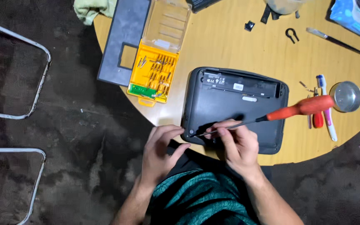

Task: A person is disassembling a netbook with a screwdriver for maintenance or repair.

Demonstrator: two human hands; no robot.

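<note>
A dark laptop [235, 109] lies upside down on a round wooden table [230, 39], its near edge at the table's rim just in front of the person. The right hand [239, 146] rests on the laptop's near side and pinches the thin metal shaft of a screwdriver [267, 116] between thumb and fingertips [226, 126]. The shaft runs low across the laptop; its tip sits at the laptop's near-left corner, seemingly in a screw hole, though the view is too small to be sure. The orange handle juts out past the laptop's right edge, untouched by either hand. The left hand [160, 152] sits at that same near-left corner, fingers curled and close together, their tips touching the laptop's edge right beside the screwdriver tip; it holds nothing.

Left of the laptop, a yellow bit case [153, 77] lies open, its clear lid [167, 23] folded back away from the person. Rows of small metal bits fill its slots, with a green strip at the near end. A grey panel [123, 37] lies under and beside the case. Right of the laptop are a toothbrush [326, 106] and a round metal lid [346, 96]. Beyond the laptop lies a thin brush [340, 43].
</note>
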